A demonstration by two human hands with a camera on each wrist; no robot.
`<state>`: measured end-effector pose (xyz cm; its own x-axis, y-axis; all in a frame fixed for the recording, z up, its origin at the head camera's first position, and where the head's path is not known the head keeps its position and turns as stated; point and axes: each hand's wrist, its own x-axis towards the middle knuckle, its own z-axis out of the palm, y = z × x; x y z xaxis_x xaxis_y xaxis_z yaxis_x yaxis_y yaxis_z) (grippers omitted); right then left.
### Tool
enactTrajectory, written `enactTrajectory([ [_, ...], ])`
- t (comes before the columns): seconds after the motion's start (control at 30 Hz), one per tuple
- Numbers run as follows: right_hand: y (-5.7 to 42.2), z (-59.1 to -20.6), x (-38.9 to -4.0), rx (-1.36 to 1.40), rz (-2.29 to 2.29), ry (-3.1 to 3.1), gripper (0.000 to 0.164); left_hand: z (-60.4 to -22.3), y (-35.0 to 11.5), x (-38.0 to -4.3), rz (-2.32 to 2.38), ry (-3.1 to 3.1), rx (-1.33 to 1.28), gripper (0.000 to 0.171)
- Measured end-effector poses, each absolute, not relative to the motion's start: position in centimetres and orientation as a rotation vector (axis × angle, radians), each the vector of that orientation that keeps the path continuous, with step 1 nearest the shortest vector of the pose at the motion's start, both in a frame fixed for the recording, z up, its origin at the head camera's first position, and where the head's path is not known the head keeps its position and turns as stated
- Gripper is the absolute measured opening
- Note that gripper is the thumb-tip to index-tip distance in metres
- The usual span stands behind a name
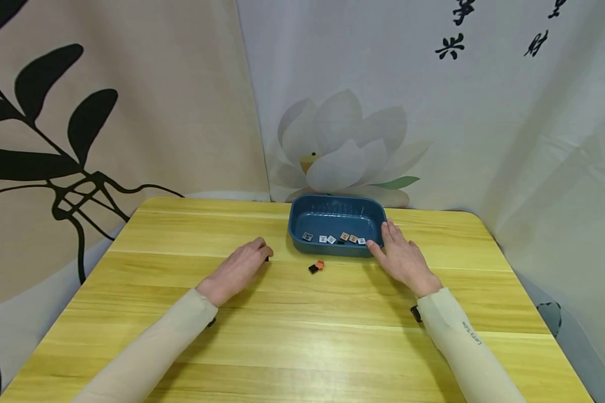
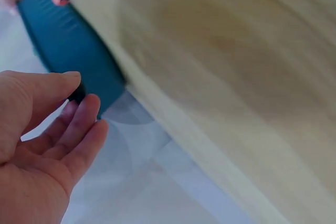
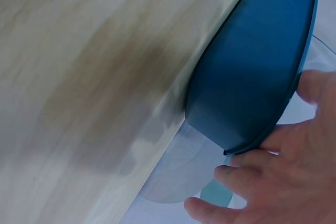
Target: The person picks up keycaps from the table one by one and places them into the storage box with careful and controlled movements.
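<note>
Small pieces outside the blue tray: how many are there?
3: one black piece and one orange piece on the table in front of the tray, one dark piece in the left hand's grip; others may be hidden.

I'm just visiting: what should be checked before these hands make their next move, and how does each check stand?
1. Left hand grips its dark piece: ok, pinched.
2. Right hand touches the blue tray: ok.
3. Blue tray upright on the table: ok.
4. Black piece and orange piece inside it: not ok, both lie in front.
5. Dark piece's markings: cannot tell, fingers hide most of it.
</note>
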<state>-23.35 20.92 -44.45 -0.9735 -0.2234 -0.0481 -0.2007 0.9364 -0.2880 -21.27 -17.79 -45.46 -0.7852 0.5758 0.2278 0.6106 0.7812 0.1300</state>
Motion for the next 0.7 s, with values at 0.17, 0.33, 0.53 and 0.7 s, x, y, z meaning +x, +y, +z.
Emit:
enactTrajectory([
  [0.17, 21.0, -44.5, -23.3, -0.329, -0.442, 3.005, 0.086, -44.0, -16.9, -21.1, -0.347, -2.692, -0.971, 0.017],
  [0.33, 20.9, -44.4, -23.3, -0.331, -0.442, 3.006, 0.086, -42.7, -15.7, -21.0, -0.386, -2.640, -0.972, 0.017],
  [0.53, 20.9, -44.4, -23.3, -0.330, -0.445, 3.009, 0.086, -41.6, -14.2, -21.1, -0.454, -2.597, -0.966, 0.018],
  [0.7, 20.9, -44.4, -23.3, -0.331, -0.445, 3.004, 0.086, -41.0, -12.6, -21.7, -0.485, -2.550, -0.949, 0.022],
])
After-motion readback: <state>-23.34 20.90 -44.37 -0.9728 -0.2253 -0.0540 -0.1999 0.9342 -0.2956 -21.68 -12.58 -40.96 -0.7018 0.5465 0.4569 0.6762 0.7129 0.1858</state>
